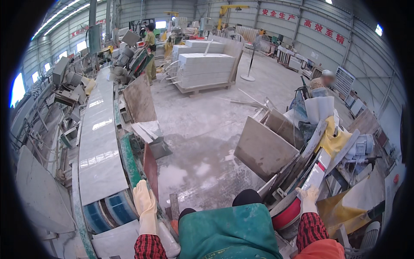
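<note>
My left hand (145, 206), in a cream rubber glove, rests at the near end of the green metal rail (130, 156), its fingers stretched forward and holding nothing. Beside it runs a conveyor line with a long, glossy pale stone slab (101, 149); blue rollers (113, 210) show at the slab's near end. To the right, my right hand (308, 197), gloved alike, lies on the near end of a narrow white strip (314, 176) with fingers apart. Under that hand curves a red band (288, 214). A green apron (228, 228) covers my front between the arms.
Brown and grey slabs (264, 146) lean by the right-hand machine, under yellow cloth (332, 137). Stacked white blocks (205, 69) stand on a pallet ahead. One person (151, 41) stands far left, another (326, 80) at right. Wet floor (194, 151) lies between both machines.
</note>
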`<action>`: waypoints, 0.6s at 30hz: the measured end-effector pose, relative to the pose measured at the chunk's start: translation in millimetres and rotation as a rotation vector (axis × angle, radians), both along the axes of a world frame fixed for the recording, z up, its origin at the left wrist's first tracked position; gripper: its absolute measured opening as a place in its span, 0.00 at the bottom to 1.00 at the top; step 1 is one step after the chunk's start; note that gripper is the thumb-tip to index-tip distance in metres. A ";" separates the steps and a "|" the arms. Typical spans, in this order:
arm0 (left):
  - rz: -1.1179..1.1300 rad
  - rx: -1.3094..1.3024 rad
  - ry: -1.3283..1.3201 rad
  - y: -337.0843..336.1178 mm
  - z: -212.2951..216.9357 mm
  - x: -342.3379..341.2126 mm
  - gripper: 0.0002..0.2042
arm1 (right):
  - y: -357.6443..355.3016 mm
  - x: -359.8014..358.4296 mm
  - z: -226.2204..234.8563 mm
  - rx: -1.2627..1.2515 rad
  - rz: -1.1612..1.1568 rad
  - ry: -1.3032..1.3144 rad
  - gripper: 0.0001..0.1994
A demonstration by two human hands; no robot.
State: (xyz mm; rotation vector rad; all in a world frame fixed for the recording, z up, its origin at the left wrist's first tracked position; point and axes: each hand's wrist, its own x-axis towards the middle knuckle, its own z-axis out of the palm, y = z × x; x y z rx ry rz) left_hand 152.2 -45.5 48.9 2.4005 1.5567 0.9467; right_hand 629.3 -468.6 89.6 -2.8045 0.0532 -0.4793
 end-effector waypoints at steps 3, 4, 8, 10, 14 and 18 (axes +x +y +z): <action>-0.032 0.049 -0.004 5.0 -8.3 -0.4 0.21 | -6.7 -0.2 -3.9 0.185 0.065 0.021 0.35; -0.032 0.052 -0.003 4.8 -9.1 -1.4 0.21 | -5.1 0.9 -2.0 0.199 0.042 0.078 0.35; -0.037 0.034 -0.018 3.4 -3.8 1.5 0.20 | -1.2 18.3 4.8 0.163 -0.016 0.230 0.39; -0.063 0.074 -0.040 6.1 -8.8 2.8 0.18 | -19.3 61.2 -12.8 0.523 0.014 0.249 0.44; -0.019 0.022 -0.016 -0.5 4.5 -3.3 0.17 | -0.7 92.8 -13.5 0.898 0.070 0.161 0.44; -0.070 0.047 -0.001 3.8 0.5 0.2 0.16 | 27.8 116.5 -4.8 0.881 0.392 0.324 0.43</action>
